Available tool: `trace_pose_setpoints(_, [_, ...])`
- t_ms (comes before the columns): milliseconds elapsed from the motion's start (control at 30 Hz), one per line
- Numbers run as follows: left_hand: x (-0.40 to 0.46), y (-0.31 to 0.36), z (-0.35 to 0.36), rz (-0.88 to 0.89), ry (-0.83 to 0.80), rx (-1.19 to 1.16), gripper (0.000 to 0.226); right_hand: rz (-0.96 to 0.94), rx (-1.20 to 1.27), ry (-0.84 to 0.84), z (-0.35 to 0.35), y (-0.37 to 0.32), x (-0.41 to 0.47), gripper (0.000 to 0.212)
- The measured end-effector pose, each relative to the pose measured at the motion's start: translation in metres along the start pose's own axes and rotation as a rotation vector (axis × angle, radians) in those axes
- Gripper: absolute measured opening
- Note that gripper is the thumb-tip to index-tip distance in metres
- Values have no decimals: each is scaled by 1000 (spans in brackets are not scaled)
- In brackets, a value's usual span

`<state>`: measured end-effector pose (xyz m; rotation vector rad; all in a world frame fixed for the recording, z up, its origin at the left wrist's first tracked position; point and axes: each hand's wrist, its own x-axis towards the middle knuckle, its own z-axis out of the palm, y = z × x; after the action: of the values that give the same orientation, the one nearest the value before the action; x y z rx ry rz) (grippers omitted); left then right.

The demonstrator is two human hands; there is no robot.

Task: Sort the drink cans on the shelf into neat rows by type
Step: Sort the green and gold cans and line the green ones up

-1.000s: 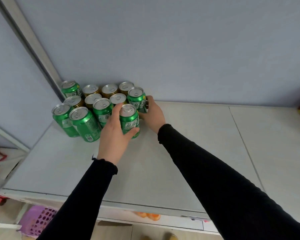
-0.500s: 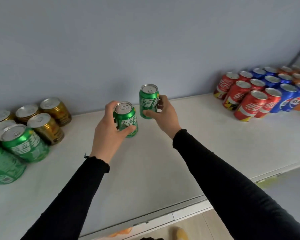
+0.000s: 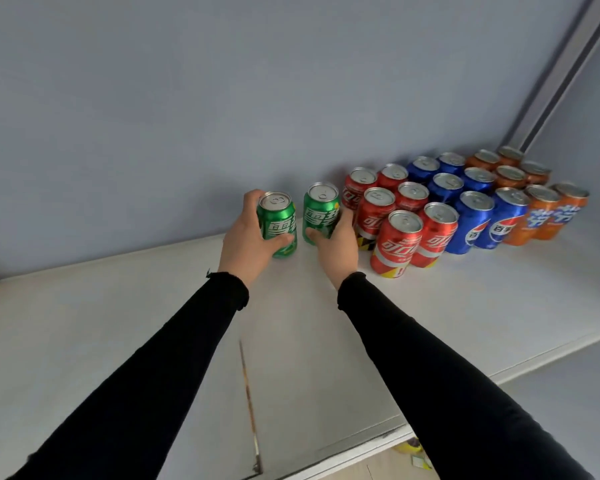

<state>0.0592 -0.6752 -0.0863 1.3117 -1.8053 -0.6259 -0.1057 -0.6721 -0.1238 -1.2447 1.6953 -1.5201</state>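
Note:
My left hand (image 3: pixel 245 242) grips a green can (image 3: pixel 278 221) held upright near the back wall. My right hand (image 3: pixel 336 244) grips a second green can (image 3: pixel 319 211), which stands just left of the red cans (image 3: pixel 397 242). The red cans form rows running from the wall toward the front. Beside them to the right stand rows of blue cans (image 3: pixel 471 221) and then orange cans (image 3: pixel 542 211). All stand on the white shelf (image 3: pixel 153 323). Whether the green cans touch the shelf I cannot tell.
The grey-blue back wall (image 3: pixel 222 98) rises right behind the cans. A metal upright (image 3: pixel 561 71) stands at the far right corner. The shelf's front edge (image 3: pixel 499 375) runs diagonally at lower right. A seam with a rusty streak (image 3: pixel 248 393) crosses the shelf between my arms.
Both hands lifted a green can each from the left cluster and carried them rightward across the shelf. They now sit just left of the red cans; the left cluster is out of view.

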Motion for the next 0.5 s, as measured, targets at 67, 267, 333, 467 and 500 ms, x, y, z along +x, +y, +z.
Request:
trace_pose_setpoints(67, [13, 3, 14, -3, -4, 17, 74, 7, 5, 20, 4, 8, 9, 52])
trace_pose_setpoints(267, [32, 2, 35, 1, 1, 60, 76, -22, -28, 25, 9, 16, 24, 62])
trace_pose_setpoints(333, [34, 2, 38, -4, 14, 63, 76, -32, -30, 10, 9, 16, 26, 66])
trace_pose_setpoints(467, [33, 2, 40, -9, 19, 68, 78, -35, -22, -29, 5, 17, 26, 74])
trace_pose_setpoints(500, [31, 3, 40, -12, 15, 68, 80, -36, -27, -35, 4, 16, 25, 76])
